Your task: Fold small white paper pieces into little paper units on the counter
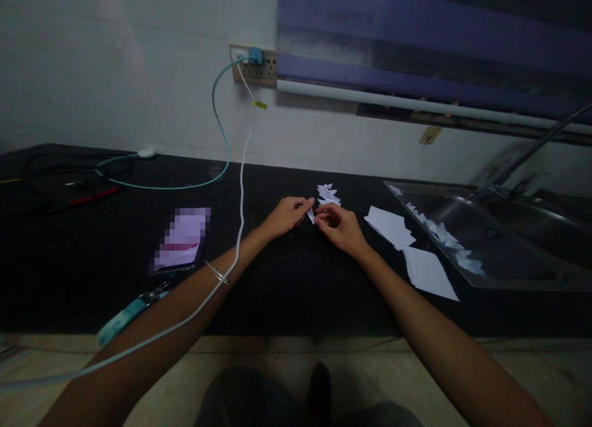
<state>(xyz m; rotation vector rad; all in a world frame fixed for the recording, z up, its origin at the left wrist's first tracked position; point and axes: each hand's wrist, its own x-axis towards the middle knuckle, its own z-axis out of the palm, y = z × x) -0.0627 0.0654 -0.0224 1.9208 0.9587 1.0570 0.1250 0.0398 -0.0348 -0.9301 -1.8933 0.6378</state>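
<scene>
Over the black countertop, my left hand [290, 216] pinches a small folded piece of white paper [311, 216] between thumb and fingers. My right hand [341, 228] meets it from the other side, its fingers curled and the tips at the paper's lower end. Just beyond my hands lies a row of pointed folded paper pieces [326, 192], partly hidden by my right hand. To the right of that hand are a stack of white paper slips [388, 224] and, nearer to me, a second stack [430, 273].
More folded paper pieces [441, 234] line the left rim of a metal sink [531, 285] with a faucet [509, 168]. A phone [182, 239] and a teal strap [123, 319] lie left. A white cable [242, 186] hangs from the wall outlet [256, 69] across my left arm.
</scene>
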